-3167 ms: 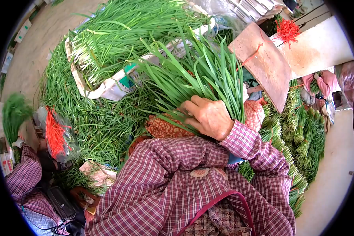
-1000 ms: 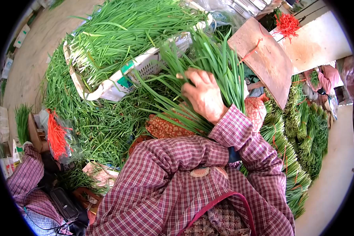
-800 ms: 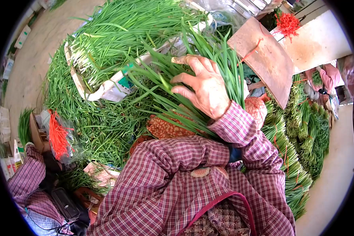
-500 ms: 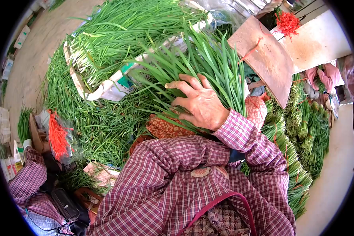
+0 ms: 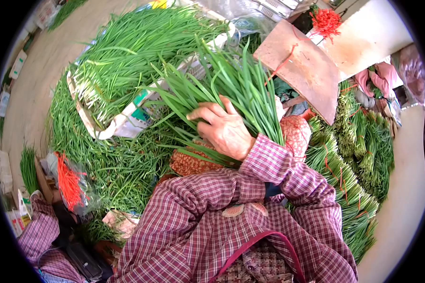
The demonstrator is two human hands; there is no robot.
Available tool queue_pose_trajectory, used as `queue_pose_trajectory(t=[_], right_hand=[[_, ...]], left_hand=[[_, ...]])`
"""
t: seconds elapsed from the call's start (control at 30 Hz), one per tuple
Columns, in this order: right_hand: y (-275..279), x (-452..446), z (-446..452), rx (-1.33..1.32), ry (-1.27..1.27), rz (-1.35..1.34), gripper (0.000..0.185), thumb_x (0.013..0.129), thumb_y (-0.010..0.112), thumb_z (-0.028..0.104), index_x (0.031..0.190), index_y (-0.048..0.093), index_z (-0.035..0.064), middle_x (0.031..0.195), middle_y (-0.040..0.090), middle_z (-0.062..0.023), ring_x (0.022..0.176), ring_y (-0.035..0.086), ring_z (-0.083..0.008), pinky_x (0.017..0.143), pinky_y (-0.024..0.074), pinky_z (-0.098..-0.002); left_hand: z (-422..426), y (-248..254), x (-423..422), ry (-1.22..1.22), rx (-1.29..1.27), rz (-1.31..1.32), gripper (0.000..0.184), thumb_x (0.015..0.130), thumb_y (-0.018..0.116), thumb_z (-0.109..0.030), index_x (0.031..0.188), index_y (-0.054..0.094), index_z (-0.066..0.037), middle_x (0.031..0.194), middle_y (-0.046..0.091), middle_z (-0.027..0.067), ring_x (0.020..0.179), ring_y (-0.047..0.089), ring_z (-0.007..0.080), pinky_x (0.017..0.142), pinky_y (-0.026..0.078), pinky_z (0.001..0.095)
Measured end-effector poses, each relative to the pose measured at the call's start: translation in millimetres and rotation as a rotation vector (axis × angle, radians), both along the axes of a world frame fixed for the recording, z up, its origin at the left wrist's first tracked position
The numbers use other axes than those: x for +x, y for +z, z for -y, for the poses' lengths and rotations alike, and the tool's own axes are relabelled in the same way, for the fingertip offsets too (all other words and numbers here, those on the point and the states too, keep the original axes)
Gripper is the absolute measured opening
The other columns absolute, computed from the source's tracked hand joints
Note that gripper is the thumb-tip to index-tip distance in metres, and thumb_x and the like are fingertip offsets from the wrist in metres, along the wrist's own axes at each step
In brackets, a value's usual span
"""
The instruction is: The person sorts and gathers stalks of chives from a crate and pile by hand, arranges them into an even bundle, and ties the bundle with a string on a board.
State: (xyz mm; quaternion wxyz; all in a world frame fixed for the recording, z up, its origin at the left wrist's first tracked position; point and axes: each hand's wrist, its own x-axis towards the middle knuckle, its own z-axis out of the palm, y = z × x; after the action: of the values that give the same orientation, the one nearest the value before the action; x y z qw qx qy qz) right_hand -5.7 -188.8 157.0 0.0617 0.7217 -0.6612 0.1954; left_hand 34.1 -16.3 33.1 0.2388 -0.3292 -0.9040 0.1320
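A loose bunch of garlic chives (image 5: 255, 89), long flat green leaves, fans upward over my lap. My right hand (image 5: 224, 129) lies across it, back of the hand up, fingers bent round some of the leaves. My left forearm in its checked sleeve (image 5: 212, 188) runs beneath the right wrist, and the left hand itself is hidden behind the right sleeve and the leaves. Just beyond the bunch stands a white plastic crate (image 5: 115, 126), heaped with more chives (image 5: 146, 52). A red patterned cloth (image 5: 186, 162) shows below the leaves.
Loose leaves (image 5: 127, 165) cover the floor at left. Red ties (image 5: 71, 181) lie in a plastic bag, more ties (image 5: 326, 22) at upper right beside a tilted board (image 5: 302, 66). Tied bundles (image 5: 349, 188) are stacked at right. A co-worker's sleeve (image 5: 40, 221) is at lower left.
My right hand has shifted slightly left and its fingers have drawn closer together over the leaves. The whole view has also shifted a little.
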Motion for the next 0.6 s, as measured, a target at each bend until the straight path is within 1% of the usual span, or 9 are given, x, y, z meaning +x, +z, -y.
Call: queue_pose_trajectory(t=[0.07,0.2,0.3,0.33,0.37,0.4,0.43,0.5,0.6], right_hand=[[3,3,13,-0.102,-0.047,0.030,0.013,0.066,0.068,0.013,0.076,0.060,0.0112,0.120,0.055,0.0017,0.119,0.047,-0.0211,0.105,0.0288,-0.0548],[48,13,20,-0.126,0.050,0.094,0.020,0.070,0.073,0.033,0.076,0.064,0.0161,0.115,0.056,0.0028,0.116,0.049,-0.0192,0.105,0.0272,-0.0547],[89,-11,7,-0.246,0.078,0.091,0.017,0.075,0.070,0.030,0.078,0.064,0.0152,0.104,0.063,0.0025,0.105,0.056,-0.0184,0.103,0.0306,-0.0555],[105,-22,3,-0.287,-0.023,-0.093,0.011,0.078,0.068,0.025,0.080,0.064,0.0149,0.099,0.065,-0.0006,0.098,0.059,-0.0177,0.100,0.0358,-0.0507],[119,-39,-1,-0.283,-0.096,0.021,0.009,0.078,0.068,0.018,0.086,0.065,0.0132,0.096,0.065,-0.0040,0.092,0.062,-0.0197,0.092,0.0438,-0.0419],[123,-60,-3,-0.330,-0.146,0.087,0.009,0.079,0.067,0.019,0.086,0.066,0.0136,0.091,0.065,-0.0044,0.087,0.062,-0.0224,0.085,0.0461,-0.0410],[123,-80,-5,-0.378,-0.198,0.155,0.008,0.080,0.067,0.019,0.086,0.068,0.0140,0.087,0.064,-0.0048,0.082,0.062,-0.0250,0.079,0.0484,-0.0401],[105,-119,-8,-0.218,-0.354,0.224,0.012,0.082,0.066,0.020,0.090,0.070,0.0124,0.088,0.064,-0.0080,0.087,0.062,-0.0290,0.079,0.0486,-0.0406],[74,-154,0,0.012,-0.390,0.285,0.015,0.085,0.062,0.012,0.097,0.070,0.0074,0.106,0.064,-0.0124,0.098,0.062,-0.0278,0.089,0.0487,-0.0369]], left_hand=[[8,3,3,-0.028,0.025,0.044,0.032,0.091,0.048,-0.022,0.118,0.055,-0.008,0.118,0.057,0.0084,0.107,0.054,0.0204,0.092,0.044,0.0354],[22,17,6,-0.088,0.116,0.166,0.031,0.090,0.049,-0.021,0.117,0.057,-0.008,0.116,0.058,0.0082,0.105,0.056,0.0203,0.091,0.045,0.0354],[20,9,0,-0.154,0.347,0.532,0.031,0.089,0.050,-0.021,0.115,0.059,-0.008,0.115,0.060,0.0081,0.104,0.057,0.0203,0.090,0.046,0.0355],[22,6,-4,-0.161,0.383,0.629,0.030,0.089,0.050,-0.021,0.115,0.059,-0.008,0.114,0.060,0.0080,0.103,0.057,0.0202,0.089,0.046,0.0355],[22,4,-4,-0.167,0.351,0.637,0.030,0.089,0.050,-0.021,0.114,0.060,-0.007,0.114,0.061,0.0080,0.103,0.058,0.0202,0.089,0.047,0.0355],[26,6,0,-0.165,-0.004,0.207,0.025,0.087,0.052,-0.022,0.106,0.062,-0.009,0.101,0.061,0.0038,0.093,0.058,0.0166,0.085,0.047,0.0336],[30,12,2,-0.170,-0.075,0.114,0.022,0.086,0.054,-0.024,0.100,0.063,-0.010,0.092,0.059,0.0008,0.085,0.056,0.0146,0.081,0.046,0.0318],[39,26,7,-0.176,-0.209,-0.084,0.017,0.083,0.057,-0.028,0.088,0.063,-0.013,0.074,0.054,-0.0052,0.069,0.052,0.0106,0.073,0.043,0.0282],[34,13,14,-0.045,0.020,0.021,0.020,0.090,0.050,-0.027,0.088,0.062,-0.011,0.082,0.058,-0.0042,0.077,0.056,0.0150,0.091,0.041,0.0299]])
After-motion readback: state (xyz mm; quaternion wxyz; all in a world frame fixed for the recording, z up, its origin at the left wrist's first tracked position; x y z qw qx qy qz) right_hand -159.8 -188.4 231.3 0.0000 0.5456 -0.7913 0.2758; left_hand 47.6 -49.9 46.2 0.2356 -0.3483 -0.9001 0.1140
